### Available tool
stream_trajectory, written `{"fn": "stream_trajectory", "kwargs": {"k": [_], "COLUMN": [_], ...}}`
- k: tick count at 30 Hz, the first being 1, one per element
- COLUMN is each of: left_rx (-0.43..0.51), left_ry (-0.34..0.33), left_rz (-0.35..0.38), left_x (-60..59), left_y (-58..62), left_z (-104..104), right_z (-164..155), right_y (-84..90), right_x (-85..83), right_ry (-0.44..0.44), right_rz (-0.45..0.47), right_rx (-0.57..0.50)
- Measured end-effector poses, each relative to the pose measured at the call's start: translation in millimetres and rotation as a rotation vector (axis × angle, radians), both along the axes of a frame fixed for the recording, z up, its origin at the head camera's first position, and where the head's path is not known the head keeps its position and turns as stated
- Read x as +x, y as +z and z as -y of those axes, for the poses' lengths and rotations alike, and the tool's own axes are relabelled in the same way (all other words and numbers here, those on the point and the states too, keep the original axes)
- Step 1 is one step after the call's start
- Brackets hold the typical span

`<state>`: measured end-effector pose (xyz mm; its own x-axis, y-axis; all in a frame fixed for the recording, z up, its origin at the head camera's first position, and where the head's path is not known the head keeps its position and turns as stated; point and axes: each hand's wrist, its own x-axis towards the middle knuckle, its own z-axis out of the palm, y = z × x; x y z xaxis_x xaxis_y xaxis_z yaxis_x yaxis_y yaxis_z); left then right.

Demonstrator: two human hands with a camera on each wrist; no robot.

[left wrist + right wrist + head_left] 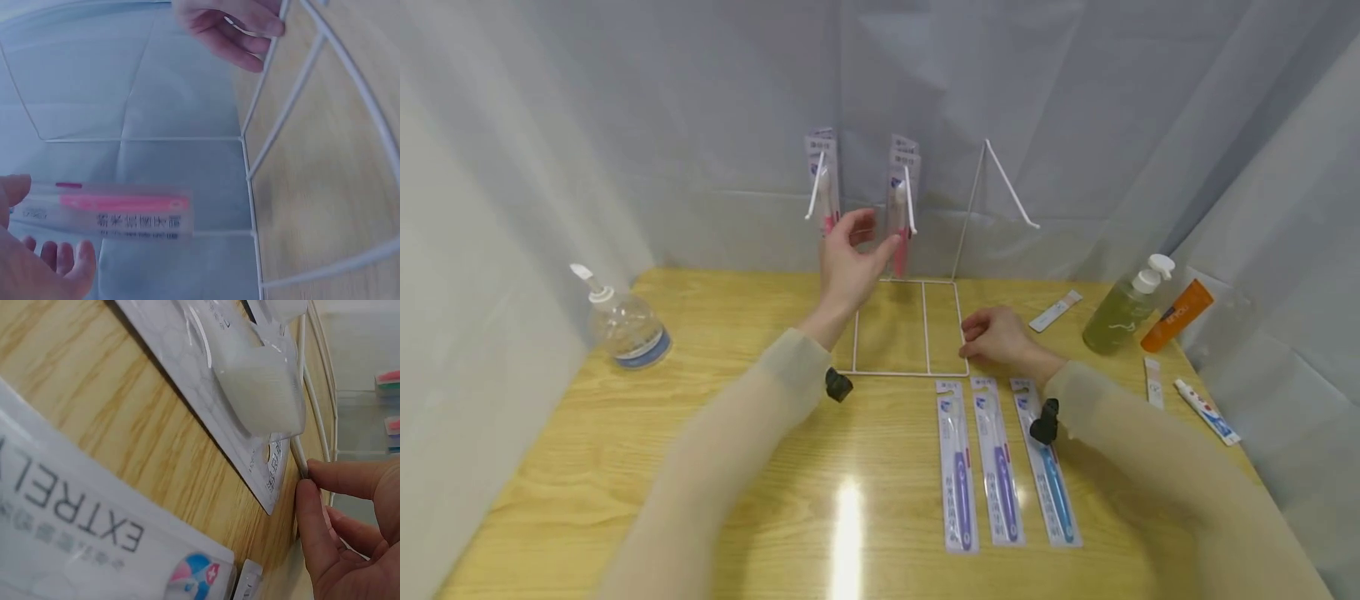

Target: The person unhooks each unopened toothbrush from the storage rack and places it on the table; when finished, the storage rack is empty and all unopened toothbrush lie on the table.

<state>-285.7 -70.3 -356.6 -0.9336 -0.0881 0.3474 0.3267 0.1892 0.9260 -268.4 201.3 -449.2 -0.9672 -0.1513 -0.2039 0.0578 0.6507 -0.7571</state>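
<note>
The wire rack (926, 325), partly hidden by the left hand (848, 265), is pinched at its base by the right hand (997, 337). The left hand is relaxed, unclosed, beside rack-hung packs (897, 196), one's lower end obscured; pink toothbrushes (125, 203) are enclosed.

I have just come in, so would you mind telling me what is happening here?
A person's right grip pinches a white wire rack at its base. The open left grip is at a pink toothbrush pack on the middle hook; whether they touch is unclear. Two purple toothbrush packs and a blue toothbrush pack lie on the table in front.
</note>
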Motion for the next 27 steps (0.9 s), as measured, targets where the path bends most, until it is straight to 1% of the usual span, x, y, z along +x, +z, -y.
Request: {"fn": "stream_trajectory", "kwargs": {"k": [1,3,5,9,12,15,21,27], "left_rx": [0.004,-0.017,-0.035,-0.045,-0.042,-0.034,-0.016,-0.006], "left_ry": [0.018,0.066,0.099,0.133,0.147,0.142,0.102,0.038], "left_rz": [-0.005,-0.004,-0.004,-0.017,-0.032,-0.048,-0.080,-0.120], "left_x": [-3.6,-9.6,-14.9,-22.4,-24.6,-23.0,-16.6,-9.9], "left_y": [1.3,3.7,6.2,9.2,9.0,8.2,6.6,7.1], "left_z": [-5.1,-13.6,-20.6,-29.2,-31.8,-30.1,-27.6,-29.9], "right_z": [-0.4,-1.3,-2.0,-2.9,-3.1,-1.1,0.0,-0.1], "right_y": [-0.4,-0.8,-1.3,-1.9,-2.9,-3.2,-3.2,-2.4], "right_x": [-0.6,-1.6,-2.5,-3.5,-3.9,-4.5,-6.0,-5.8], "right_ry": [0.001,0.005,0.006,0.005,0.000,0.001,0.004,-0.011], "right_rz": [-0.009,-0.019,-0.018,0.003,0.015,0.012,-0.007,0.016], "right_rx": [0.009,0.017,0.008,-0.028,-0.047,-0.048,-0.021,-0.037]}}
